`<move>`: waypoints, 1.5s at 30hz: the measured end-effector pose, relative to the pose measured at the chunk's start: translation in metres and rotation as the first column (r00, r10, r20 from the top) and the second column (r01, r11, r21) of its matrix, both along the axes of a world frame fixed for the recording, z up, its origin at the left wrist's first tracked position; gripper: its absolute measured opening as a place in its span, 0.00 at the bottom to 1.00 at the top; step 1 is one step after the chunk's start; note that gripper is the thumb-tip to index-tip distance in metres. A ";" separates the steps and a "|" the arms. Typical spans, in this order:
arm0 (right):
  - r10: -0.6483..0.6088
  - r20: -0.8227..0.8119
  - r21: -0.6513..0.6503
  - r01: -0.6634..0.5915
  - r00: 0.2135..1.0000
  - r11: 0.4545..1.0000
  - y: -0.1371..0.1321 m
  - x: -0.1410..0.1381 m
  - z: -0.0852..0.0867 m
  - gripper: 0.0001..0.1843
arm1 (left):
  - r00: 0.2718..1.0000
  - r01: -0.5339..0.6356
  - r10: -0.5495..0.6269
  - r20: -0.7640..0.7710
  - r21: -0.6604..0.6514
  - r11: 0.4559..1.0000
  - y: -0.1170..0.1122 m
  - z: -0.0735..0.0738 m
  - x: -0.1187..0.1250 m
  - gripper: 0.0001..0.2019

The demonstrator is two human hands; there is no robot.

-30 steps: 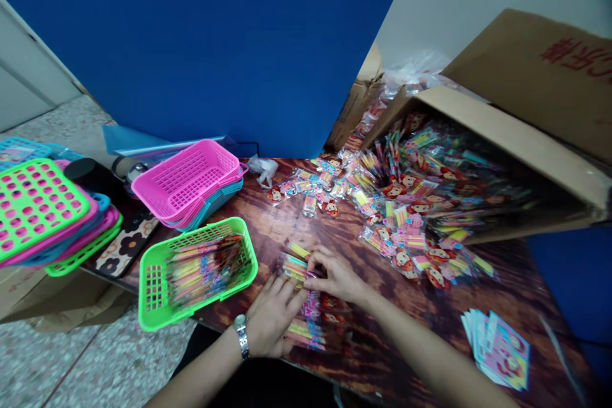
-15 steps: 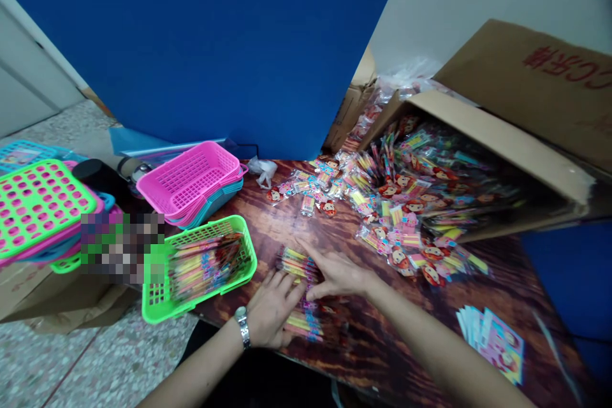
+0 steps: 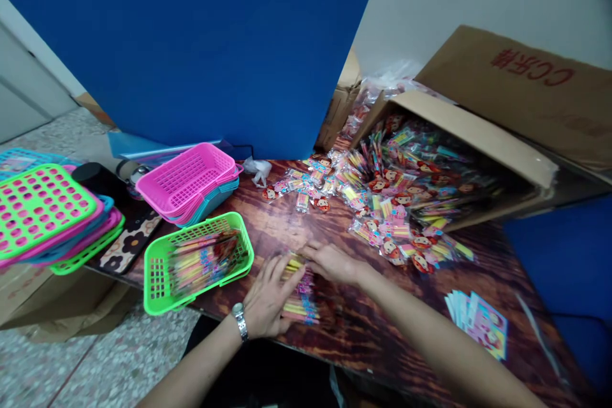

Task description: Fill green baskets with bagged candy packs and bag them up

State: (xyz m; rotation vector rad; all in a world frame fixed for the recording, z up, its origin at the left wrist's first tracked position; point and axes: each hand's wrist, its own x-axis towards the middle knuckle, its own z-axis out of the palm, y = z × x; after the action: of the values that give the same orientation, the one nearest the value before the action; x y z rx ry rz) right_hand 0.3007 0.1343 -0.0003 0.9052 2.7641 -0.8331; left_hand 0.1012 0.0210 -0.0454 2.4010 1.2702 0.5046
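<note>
My left hand (image 3: pixel 268 298), with a watch on the wrist, lies flat with fingers stretched on a row of candy packets (image 3: pixel 300 306) near the table's front edge. My right hand (image 3: pixel 332 262) rests fingers-down on the far end of the same packets, touching them. A green basket (image 3: pixel 165 273) holding several packets stands just left of my hands. More packets spill from a tipped cardboard box (image 3: pixel 482 134) at the back right.
Stacked pink and blue baskets (image 3: pixel 191 178) sit behind the green one. Perforated lids (image 3: pixel 43 210) are piled at far left. A stack of printed cards (image 3: pixel 478 322) lies at right. A blue partition (image 3: pixel 201 44) stands behind the wooden table (image 3: pixel 382 331).
Both hands shifted slightly left over the packets, the right fingers pulling them together; the view has drifted right.
</note>
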 end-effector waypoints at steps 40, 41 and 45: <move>-0.272 0.302 0.078 0.261 0.914 0.962 -0.065 -0.037 0.001 0.63 | 0.184 -0.197 0.912 0.366 -0.896 0.399 -0.088 -0.024 0.037 0.22; -0.293 0.304 0.080 0.282 0.907 0.956 -0.066 -0.039 0.002 0.63 | 0.177 -0.144 0.921 0.347 -0.916 0.373 -0.084 -0.022 0.040 0.23; -0.330 0.283 0.014 0.341 0.900 0.940 -0.069 -0.042 0.007 0.62 | 0.122 -0.118 0.937 0.327 -0.933 0.341 -0.058 -0.014 0.046 0.24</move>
State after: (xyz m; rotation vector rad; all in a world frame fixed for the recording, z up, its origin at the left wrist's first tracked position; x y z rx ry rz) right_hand 0.2591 0.0655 0.0063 1.4012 2.3765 -0.7256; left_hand 0.1472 -0.0367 -0.0590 0.4320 1.4164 1.0452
